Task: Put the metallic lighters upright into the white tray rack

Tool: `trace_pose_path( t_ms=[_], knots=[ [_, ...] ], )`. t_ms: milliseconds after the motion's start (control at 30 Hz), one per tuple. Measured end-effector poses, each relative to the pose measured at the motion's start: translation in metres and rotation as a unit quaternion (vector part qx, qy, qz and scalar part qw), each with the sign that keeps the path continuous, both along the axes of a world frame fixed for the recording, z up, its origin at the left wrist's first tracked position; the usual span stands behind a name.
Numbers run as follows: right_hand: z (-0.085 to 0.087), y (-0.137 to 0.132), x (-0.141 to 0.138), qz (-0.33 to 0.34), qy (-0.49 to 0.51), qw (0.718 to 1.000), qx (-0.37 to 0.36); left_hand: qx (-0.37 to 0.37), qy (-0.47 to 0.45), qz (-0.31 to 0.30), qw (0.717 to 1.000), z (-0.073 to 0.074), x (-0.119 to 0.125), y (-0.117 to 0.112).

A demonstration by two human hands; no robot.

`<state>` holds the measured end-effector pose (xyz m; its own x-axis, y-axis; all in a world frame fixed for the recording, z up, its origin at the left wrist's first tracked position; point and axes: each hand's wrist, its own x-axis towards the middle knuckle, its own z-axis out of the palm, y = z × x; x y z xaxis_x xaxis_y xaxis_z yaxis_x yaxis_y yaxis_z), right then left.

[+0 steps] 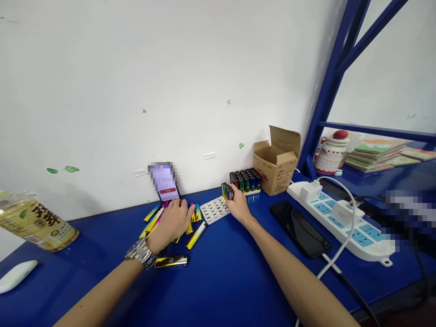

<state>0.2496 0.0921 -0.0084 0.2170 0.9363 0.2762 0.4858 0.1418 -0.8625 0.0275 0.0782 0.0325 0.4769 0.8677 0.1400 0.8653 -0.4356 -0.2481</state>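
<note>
My left hand [174,218], with a metal watch at the wrist, curls down over a pile of shiny lighters [150,225] in gold, blue and pink. Its fingers close on a lighter in the pile, the fingertips partly hidden. My right hand [238,204] grips a few dark-topped lighters [224,190] at a white tray [214,210] with rows of oval holes. Whether those lighters sit fully in the holes is hidden by the fingers. More lighters [247,182] stand upright behind, at the tray's far right. One gold lighter [171,261] lies apart, nearer to me.
An opened cardboard box [275,170] stands behind the right hand. A lit phone [166,184] leans on the wall. To the right are a dark phone [299,227] and a power strip [340,222] with cables. A bottle [41,222] and white mouse [17,275] lie left.
</note>
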Motion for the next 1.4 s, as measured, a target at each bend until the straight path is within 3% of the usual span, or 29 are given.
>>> trace_pose_path(
  t_ms=[67,200,300,467,567,667,900,1067,1233,1400],
  knots=[
    [0.001,0.0,0.0,0.003,0.001,1.0,0.0,-0.012,-0.037,-0.034,0.999,-0.012,-0.003,0.003],
    [0.004,-0.002,0.0,-0.001,-0.008,1.0,-0.004,-0.062,-0.092,-0.015,0.994,-0.024,0.001,0.007],
    [0.007,-0.006,-0.001,-0.01,-0.021,1.0,-0.004,-0.072,-0.093,-0.037,0.992,-0.021,0.011,0.004],
    [0.012,-0.01,-0.004,-0.023,-0.031,0.999,0.016,-0.033,-0.141,-0.085,0.986,-0.004,0.035,-0.007],
    [0.014,-0.008,-0.006,-0.037,-0.034,0.998,0.027,-0.101,-0.144,-0.155,0.972,0.003,0.052,-0.013],
    [0.014,-0.007,-0.009,-0.052,-0.046,0.997,0.039,-0.125,-0.119,-0.195,0.965,0.0,0.067,-0.016],
    [0.018,-0.009,-0.012,-0.06,-0.017,0.996,0.056,-0.11,-0.116,-0.189,0.969,-0.012,0.083,-0.018],
    [0.036,-0.009,-0.01,-0.091,0.018,0.988,0.123,-0.105,-0.106,-0.176,0.973,-0.008,0.083,-0.02],
    [0.05,-0.01,-0.005,-0.059,0.018,0.987,0.148,-0.107,-0.122,-0.203,0.966,-0.009,0.089,-0.027],
    [0.055,-0.006,-0.006,0.023,-0.055,0.996,0.06,-0.113,-0.132,-0.23,0.958,-0.01,0.096,-0.047]
  ],
)
